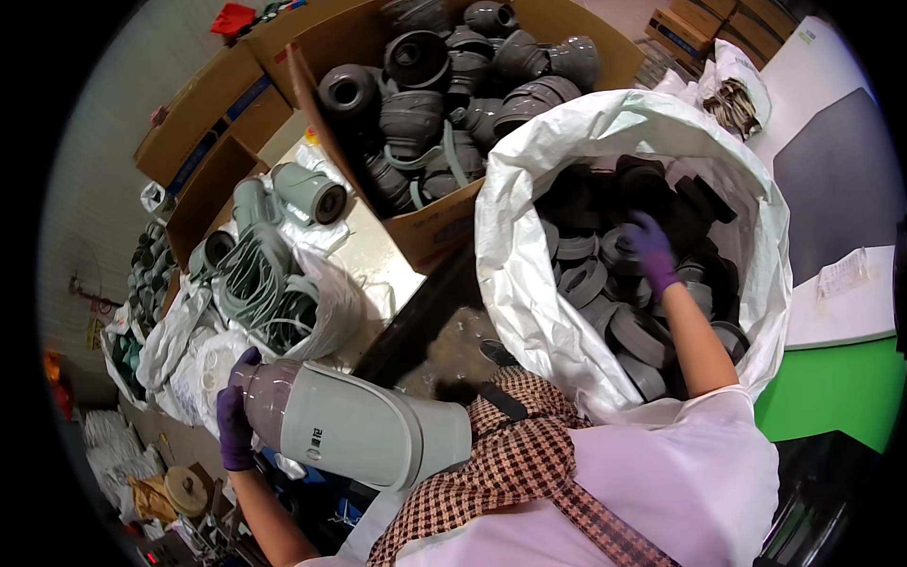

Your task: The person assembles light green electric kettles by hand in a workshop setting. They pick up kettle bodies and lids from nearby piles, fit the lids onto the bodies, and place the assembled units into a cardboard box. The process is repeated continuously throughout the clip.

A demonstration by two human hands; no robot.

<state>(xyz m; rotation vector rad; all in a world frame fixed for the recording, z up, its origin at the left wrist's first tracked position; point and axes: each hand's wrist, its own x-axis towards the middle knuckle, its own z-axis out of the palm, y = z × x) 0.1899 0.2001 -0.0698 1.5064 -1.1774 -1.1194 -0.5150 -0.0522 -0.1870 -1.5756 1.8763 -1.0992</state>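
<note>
My left hand [234,416], in a purple glove, is wrapped round the brownish, glossy domed end of a large light grey plastic jug-shaped housing [350,425]. The housing lies on its side, its wide end against my checked apron [510,444]. On the right, my gloved right hand [650,248] reaches down into a big white woven sack [529,312]. Its fingers are stretched over a round grey part [616,249]; whether they touch it is hard to make out. Dark grey and black ring- and cap-shaped plastic parts [652,340] fill the sack around that hand.
Ahead stands an open cardboard box [439,231] of glossy dark grey domed parts [411,123]. To the left, a bag of pale green-grey strips [255,274] sits near more grey housings [307,194]. A green-sided surface [831,387] borders the sack at right.
</note>
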